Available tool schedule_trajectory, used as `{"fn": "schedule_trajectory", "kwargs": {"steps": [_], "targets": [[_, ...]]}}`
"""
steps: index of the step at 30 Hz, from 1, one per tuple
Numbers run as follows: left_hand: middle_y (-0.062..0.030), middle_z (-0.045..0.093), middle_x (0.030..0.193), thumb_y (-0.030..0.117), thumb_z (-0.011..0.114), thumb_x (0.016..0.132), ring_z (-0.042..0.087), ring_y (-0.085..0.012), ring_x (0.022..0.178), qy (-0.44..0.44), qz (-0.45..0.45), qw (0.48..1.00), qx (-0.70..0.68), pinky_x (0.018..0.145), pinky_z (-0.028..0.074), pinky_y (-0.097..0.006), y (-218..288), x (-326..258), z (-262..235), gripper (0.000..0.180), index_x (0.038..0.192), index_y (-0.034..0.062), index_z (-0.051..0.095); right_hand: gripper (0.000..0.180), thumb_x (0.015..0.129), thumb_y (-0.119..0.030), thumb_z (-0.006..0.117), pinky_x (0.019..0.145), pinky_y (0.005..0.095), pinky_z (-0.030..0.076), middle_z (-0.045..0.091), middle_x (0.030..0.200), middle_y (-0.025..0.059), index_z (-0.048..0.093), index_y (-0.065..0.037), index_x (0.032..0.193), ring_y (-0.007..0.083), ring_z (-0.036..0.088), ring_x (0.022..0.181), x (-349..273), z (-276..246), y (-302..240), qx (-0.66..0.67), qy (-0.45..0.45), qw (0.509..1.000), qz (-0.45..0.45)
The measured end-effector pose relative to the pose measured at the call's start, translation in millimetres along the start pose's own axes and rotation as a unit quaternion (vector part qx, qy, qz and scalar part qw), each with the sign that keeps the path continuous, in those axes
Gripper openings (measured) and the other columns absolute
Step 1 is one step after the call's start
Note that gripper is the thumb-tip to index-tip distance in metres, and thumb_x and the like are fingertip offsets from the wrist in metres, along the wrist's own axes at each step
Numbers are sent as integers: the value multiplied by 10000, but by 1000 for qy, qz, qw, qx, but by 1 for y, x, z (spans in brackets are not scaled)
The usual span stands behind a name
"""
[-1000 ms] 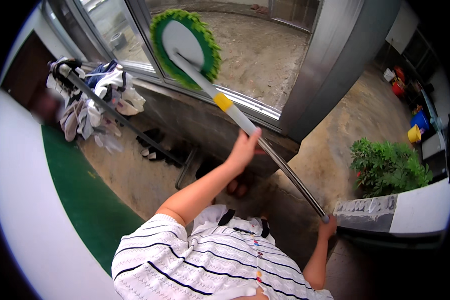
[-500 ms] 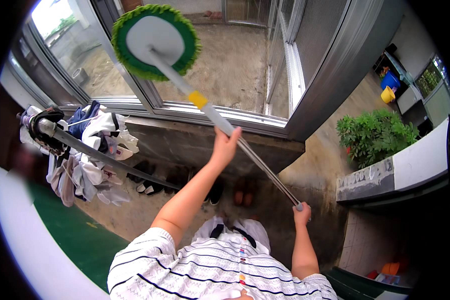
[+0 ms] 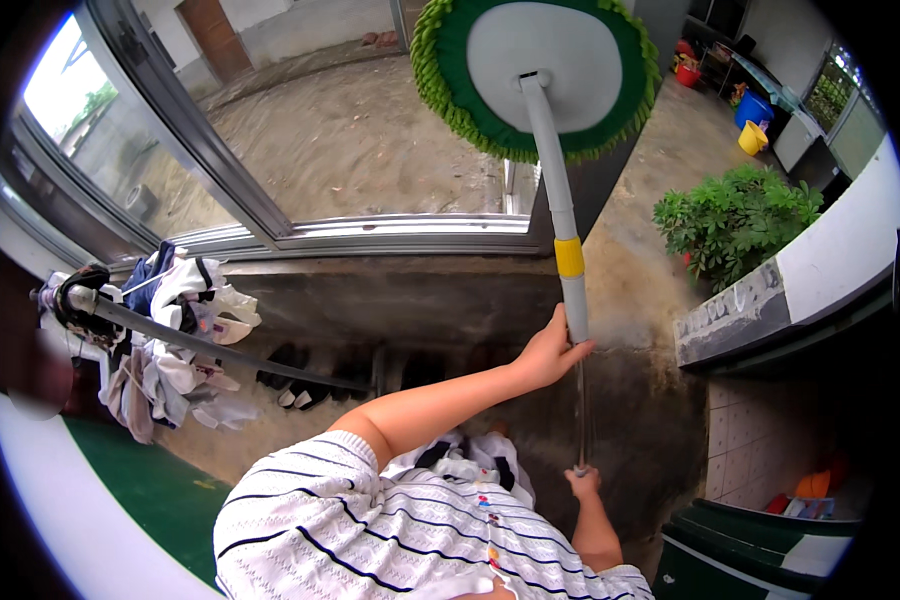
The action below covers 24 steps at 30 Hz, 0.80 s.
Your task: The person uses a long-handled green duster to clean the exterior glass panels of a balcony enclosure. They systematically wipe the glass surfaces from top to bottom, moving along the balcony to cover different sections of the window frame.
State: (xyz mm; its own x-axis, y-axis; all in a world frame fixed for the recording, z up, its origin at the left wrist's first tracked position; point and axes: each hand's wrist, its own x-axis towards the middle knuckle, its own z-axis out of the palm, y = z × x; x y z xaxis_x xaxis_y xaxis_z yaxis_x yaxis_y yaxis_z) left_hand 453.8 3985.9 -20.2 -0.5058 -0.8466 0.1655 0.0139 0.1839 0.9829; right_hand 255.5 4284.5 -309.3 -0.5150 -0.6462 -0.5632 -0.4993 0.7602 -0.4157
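Observation:
A long-handled mop (image 3: 569,205) stands nearly upright in front of me, its round grey plate and green chenille head raised at the top of the view. My left hand (image 3: 553,350) grips the grey pole just below its yellow collar, the thumb side against the tube. Lower down, my right hand (image 3: 584,482) is closed around the bottom end of the thin metal shaft. Behind the mop head are the sliding window (image 3: 370,225) and its grey frame; the head covers the window's upper right corner. Whether the head touches anything I cannot tell.
Clothes (image 3: 175,330) hang on a rack with a grey pole (image 3: 230,348) at left. Several shoes (image 3: 305,392) stand below the low wall. To the right are a leafy green plant (image 3: 738,222), a white-topped wall (image 3: 835,265), and blue (image 3: 754,110) and yellow buckets (image 3: 753,138).
The mop head has swung from the upper left to the upper right and looks larger. The pole has turned from slanted to nearly upright. Both hands keep their hold, the left reaching further right.

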Motion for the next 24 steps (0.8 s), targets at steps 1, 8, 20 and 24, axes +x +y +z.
{"fn": "schedule_trajectory", "kwargs": {"steps": [1,8,20,24], "targets": [[-188,600,836,218,644,878,626,-344,756,1,0,1000,14,667,487,-384,1,-2,4,436,1115,21,337,432,679,-126,712,889,367,474,635,1074,176,622,-42,1093,276,611,1026,5,-8,-14,-85,-69,994,1],[-140,625,875,189,671,868,652,-231,726,29,-30,997,70,633,502,-340,24,-12,-25,382,1050,23,380,290,947,-151,532,944,303,432,619,1134,101,543,-23,1206,188,574,1066,8,-159,-274,213,96,907,-351],[-99,643,805,230,697,822,636,-178,692,188,114,974,51,640,494,-317,95,-20,-179,395,1115,58,495,295,946,-258,558,457,225,399,507,660,9,473,-4,1070,72,481,504,-188,-185,-654,445,106,686,-566],[-44,609,749,218,592,910,608,-114,661,223,160,961,-41,600,479,-263,69,-27,-237,235,1048,41,521,340,928,-291,582,513,319,442,564,708,81,449,-21,1087,160,540,541,-203,-151,-713,426,126,675,-589]]}}
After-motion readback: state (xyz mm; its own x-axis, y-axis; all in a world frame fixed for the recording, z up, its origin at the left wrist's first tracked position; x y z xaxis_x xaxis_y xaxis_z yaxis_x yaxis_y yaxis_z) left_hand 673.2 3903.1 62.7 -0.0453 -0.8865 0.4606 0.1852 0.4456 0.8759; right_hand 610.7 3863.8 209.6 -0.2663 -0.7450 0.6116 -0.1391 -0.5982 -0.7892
